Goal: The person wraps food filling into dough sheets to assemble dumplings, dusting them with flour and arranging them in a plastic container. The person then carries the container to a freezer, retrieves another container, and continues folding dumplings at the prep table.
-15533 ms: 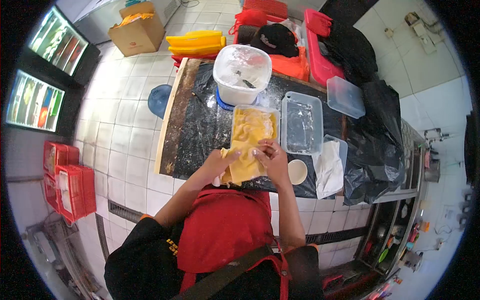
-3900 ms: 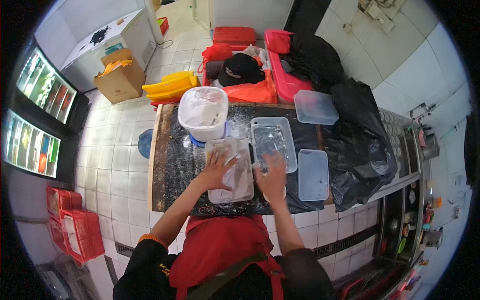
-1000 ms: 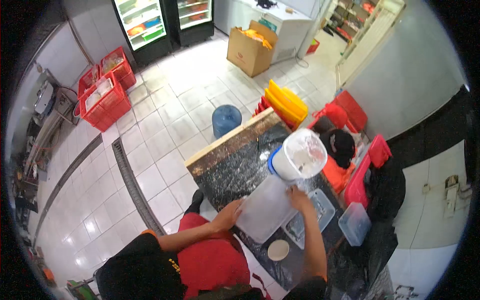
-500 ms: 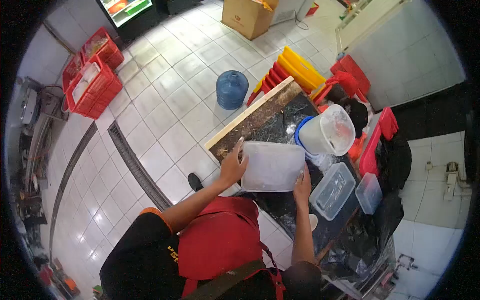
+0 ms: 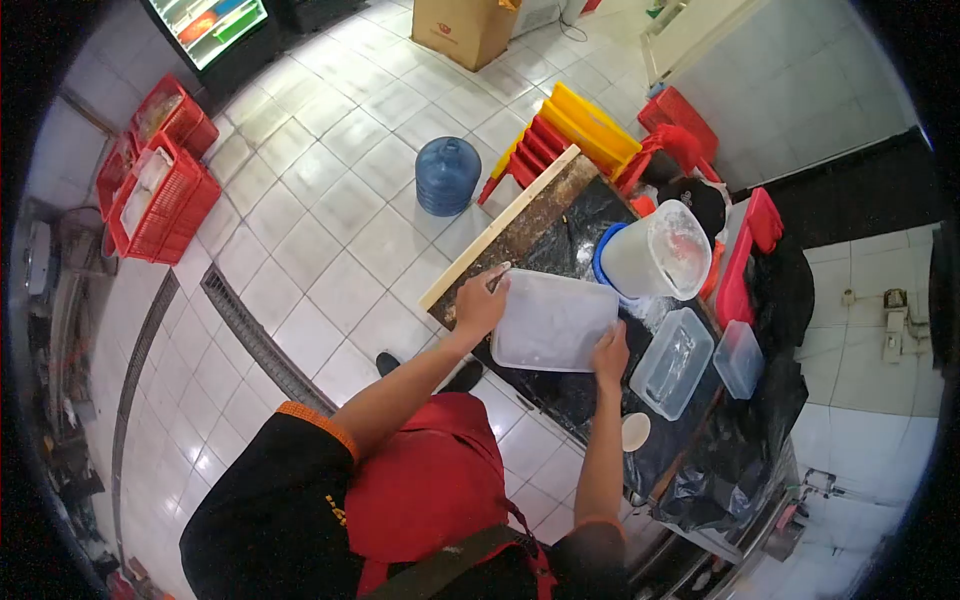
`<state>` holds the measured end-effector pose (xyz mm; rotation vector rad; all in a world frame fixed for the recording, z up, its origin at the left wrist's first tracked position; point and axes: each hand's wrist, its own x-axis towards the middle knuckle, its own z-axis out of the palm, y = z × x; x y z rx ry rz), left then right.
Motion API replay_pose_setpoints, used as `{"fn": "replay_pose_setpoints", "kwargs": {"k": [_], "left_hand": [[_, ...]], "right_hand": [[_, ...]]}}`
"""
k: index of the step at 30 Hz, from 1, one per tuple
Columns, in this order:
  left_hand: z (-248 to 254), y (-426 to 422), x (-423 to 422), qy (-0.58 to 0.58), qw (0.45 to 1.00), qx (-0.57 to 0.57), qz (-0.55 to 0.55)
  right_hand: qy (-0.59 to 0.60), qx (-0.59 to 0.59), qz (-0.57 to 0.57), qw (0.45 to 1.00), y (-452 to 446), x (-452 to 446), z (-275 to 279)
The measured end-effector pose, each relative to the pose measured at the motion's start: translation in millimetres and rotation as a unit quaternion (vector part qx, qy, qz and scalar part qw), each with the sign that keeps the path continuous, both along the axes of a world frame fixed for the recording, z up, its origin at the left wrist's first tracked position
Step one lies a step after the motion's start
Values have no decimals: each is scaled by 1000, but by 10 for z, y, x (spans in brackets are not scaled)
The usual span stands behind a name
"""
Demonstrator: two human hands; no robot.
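Observation:
A rectangular translucent plastic container (image 5: 556, 322), whitish inside, is between my two hands over the near side of the worktable (image 5: 540, 235). My left hand (image 5: 482, 302) grips its left end and my right hand (image 5: 609, 355) grips its right end. Whether its base rests on the table or is slightly raised, I cannot tell. Just beyond it stands a tall white tub (image 5: 640, 258) with a blue ring around its base. To the right lie a shallow clear plastic lid or tray (image 5: 672, 365) and a small clear box (image 5: 738, 362). A whitish cup (image 5: 635, 432) sits beside my right forearm.
On the tiled floor (image 5: 340, 210) past the table are a blue water jug (image 5: 447, 177) and stacked yellow and red crates (image 5: 580, 135). Red baskets (image 5: 165, 205) stand far left. A cardboard box (image 5: 465, 30) is at the back. Black plastic (image 5: 715, 480) covers the table's right side.
The container has turned slightly clockwise in view, with both hands still on it. My right forearm has shifted, leaving the cup more visible. The whole view has moved a little.

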<state>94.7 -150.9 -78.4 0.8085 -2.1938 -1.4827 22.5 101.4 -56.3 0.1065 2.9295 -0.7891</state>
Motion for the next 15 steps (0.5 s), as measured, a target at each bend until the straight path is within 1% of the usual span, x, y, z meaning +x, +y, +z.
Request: {"fn": "replay_pose_setpoints", "kwargs": {"k": [2,3,4,5,6,7,8,9,10,11,12,13,14,15], "left_hand": [[137,-39,10,-31,998,53,-19],[133,-45,7,-68,996,39,-33],[113,-42,8,-106,993,24,-35],[110,-66,-4,-116,991,17,-67],[116,-82,-17,-130,988,11,-88],[158,-71,6,-55,996,6,-71],[-148,-42,-86,10,996,-44,-76],[-350,-46,-166,30,991,-61,-116],[-258,25,-218,56,981,-169,-82],[-109,100,-196,74,978,-186,-61],[-208,144,-269,146,952,-265,-39],[-177,161,-251,121,964,-233,-30],[-96,184,-236,100,976,-194,-21],[-150,192,-261,132,967,-217,-15]], "right_hand": [[-9,-74,59,995,-22,-321,92],[-19,-53,86,995,177,-600,-195],[-18,-66,117,991,110,-634,-107],[-25,-109,105,988,18,-611,79],[-39,-153,102,982,-38,-604,122],[83,-107,197,971,202,-771,-356],[81,-125,187,971,212,-723,-363],[97,-32,266,959,444,-897,-541],[110,-142,274,945,539,-994,-767],[219,-117,349,903,496,-855,-611],[70,-163,183,967,592,-1120,-820],[-6,-153,181,971,586,-1215,-852],[-81,-131,178,972,568,-1151,-679],[-93,-116,171,974,248,-874,-71]]}}
